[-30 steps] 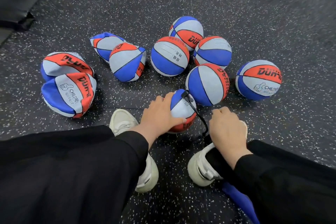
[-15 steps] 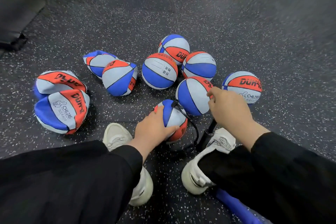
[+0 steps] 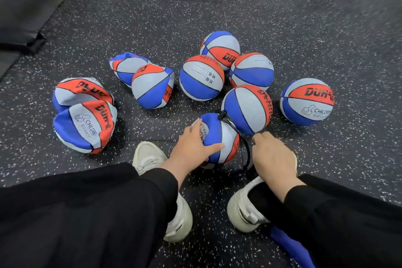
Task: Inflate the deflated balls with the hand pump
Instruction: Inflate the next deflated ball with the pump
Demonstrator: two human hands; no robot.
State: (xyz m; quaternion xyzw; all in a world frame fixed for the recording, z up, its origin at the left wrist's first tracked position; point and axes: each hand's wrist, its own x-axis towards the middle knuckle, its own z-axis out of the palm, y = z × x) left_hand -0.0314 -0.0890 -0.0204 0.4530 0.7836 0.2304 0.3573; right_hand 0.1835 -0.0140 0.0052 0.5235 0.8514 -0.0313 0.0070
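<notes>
Ten pebbled rubber balls in red, blue and grey panels, scattered on dark speckled rubber floor (image 3: 282, 17). Four crumpled, deflated ones (image 3: 83, 126) at left, folded into wedges; five round, firm ones (image 3: 201, 77) at centre and right. Nearest ball (image 3: 217, 137), partly filled, between two off-white shoes, held by left hand (image 3: 191, 148), fingers spread and curved over its grainy surface. Thin black hose (image 3: 243, 137) plugged into its top, curving down toward pump, mostly hidden. Right hand (image 3: 274, 156) knuckles-up, fingers curled closed over pump handle, handle itself unseen beneath. Black sleeves on both arms. Blue fabric (image 3: 291, 248) at lower right.
</notes>
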